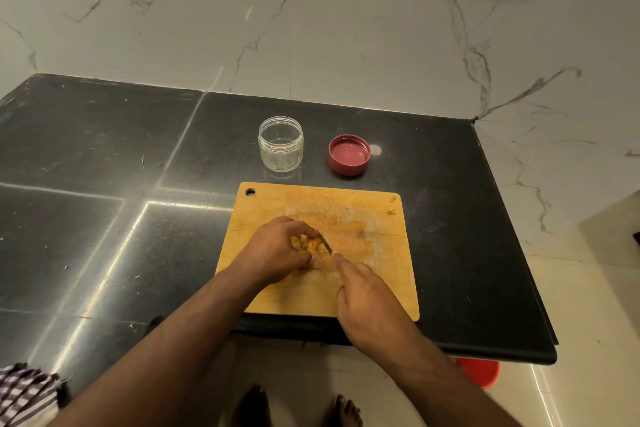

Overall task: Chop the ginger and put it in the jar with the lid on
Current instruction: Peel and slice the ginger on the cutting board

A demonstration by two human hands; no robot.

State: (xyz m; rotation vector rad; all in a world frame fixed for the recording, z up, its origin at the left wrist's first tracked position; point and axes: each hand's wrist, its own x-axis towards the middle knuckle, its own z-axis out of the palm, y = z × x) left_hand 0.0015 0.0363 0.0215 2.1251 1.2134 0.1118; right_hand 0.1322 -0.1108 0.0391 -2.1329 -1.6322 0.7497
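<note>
With the left hand (pixel 277 250) fingers curled round the ginger (pixel 304 242) and the right hand (pixel 367 295) gripping the knife (pixel 325 242), I'd tuck fingertips back and slice thinly.

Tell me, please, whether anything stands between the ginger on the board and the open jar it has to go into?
Nothing visible does. The ginger lies under the left hand on the chopping board; the jar stands open just beyond the board's far edge, and its lid lies apart, to the jar's right.
</note>
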